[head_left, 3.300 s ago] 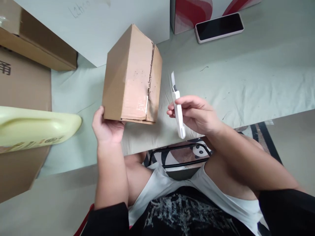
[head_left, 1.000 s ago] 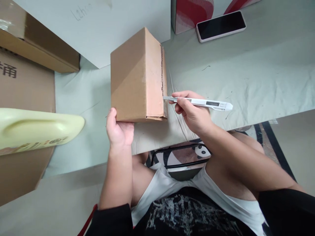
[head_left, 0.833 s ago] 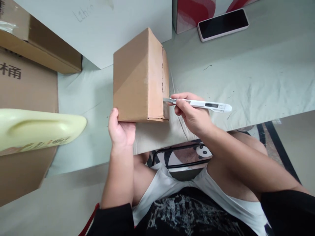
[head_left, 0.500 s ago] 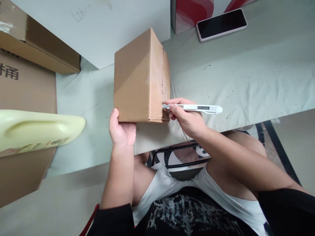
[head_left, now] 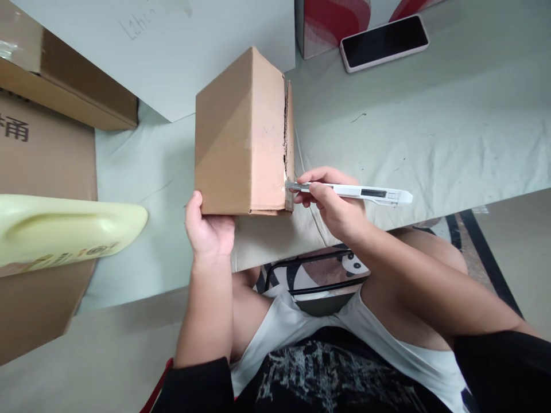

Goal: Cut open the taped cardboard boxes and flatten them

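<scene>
A brown cardboard box [head_left: 239, 137] stands on the pale cloth-covered table [head_left: 430, 132], near its front edge. My left hand [head_left: 209, 229] grips the box's near bottom edge, fingers tucked under it. My right hand [head_left: 333, 201] is closed on a white utility knife [head_left: 361, 193] held level, its blade tip touching the box's right face low on the ragged seam [head_left: 286, 132], where the seam looks split.
A phone [head_left: 383, 43] lies screen up at the far side, beside a red and white box [head_left: 331, 23]. A large white box [head_left: 172, 46] stands behind the cardboard box. Brown cartons [head_left: 47, 143] and a pale yellow plastic object [head_left: 64, 229] fill the left.
Since 3.3 s ago the box was turned so its seam faces right, and the knife swung from upright to level. In the last second the blade moved down the seam toward the box's near end.
</scene>
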`<state>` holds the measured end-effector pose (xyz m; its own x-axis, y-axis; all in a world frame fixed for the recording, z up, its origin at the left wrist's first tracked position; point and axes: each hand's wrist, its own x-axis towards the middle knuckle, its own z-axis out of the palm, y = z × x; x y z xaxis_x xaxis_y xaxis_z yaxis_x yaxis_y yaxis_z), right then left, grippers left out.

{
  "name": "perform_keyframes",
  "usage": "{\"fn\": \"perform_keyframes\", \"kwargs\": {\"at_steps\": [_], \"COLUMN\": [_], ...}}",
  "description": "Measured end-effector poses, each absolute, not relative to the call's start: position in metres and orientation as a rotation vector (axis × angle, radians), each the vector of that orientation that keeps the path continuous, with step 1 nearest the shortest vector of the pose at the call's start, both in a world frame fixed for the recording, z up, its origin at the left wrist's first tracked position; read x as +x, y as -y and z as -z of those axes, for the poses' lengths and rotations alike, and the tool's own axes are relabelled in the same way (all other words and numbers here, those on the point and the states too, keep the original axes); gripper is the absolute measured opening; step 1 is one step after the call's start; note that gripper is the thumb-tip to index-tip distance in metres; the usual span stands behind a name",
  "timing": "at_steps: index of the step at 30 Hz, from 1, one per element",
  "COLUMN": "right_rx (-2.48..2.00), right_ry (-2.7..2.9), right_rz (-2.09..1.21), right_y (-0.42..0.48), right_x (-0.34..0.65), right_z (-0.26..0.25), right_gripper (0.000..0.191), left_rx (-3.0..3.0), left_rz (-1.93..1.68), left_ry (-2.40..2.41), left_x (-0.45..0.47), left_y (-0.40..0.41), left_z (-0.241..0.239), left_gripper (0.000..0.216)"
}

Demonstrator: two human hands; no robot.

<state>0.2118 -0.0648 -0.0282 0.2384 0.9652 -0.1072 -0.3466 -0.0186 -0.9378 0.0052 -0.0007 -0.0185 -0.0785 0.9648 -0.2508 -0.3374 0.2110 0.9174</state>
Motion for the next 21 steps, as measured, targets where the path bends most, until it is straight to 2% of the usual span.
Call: {"fn": "perform_keyframes", "kwargs": {"at_steps": [5,14,21], "right_rx": [-1.126,-1.153,-1.163], "right_ry": [0.722,0.729,0.729], "right_rz": [-1.193,-1.246,-1.275], "right_y": [0.0667,0.0664,0.0648], "right_x": [0.2138,0.2081,0.2053], "right_z": [0.0254,0.0258,0.0237], "right_gripper": [0.012,0.022,0.021], "left_rx": [0.725,0.723,0.743], "left_rz": [-1.248,-1.247,-1.253], "left_ry": [-1.158,-1.161,-1.146], "left_x": [0.0043,0.0067,0.0057], "left_y": [0.0003,0.0022,0.0027], "left_z": [0.0189,0.0193,0.0216], "left_gripper": [0.04,0.033,0.032]}}
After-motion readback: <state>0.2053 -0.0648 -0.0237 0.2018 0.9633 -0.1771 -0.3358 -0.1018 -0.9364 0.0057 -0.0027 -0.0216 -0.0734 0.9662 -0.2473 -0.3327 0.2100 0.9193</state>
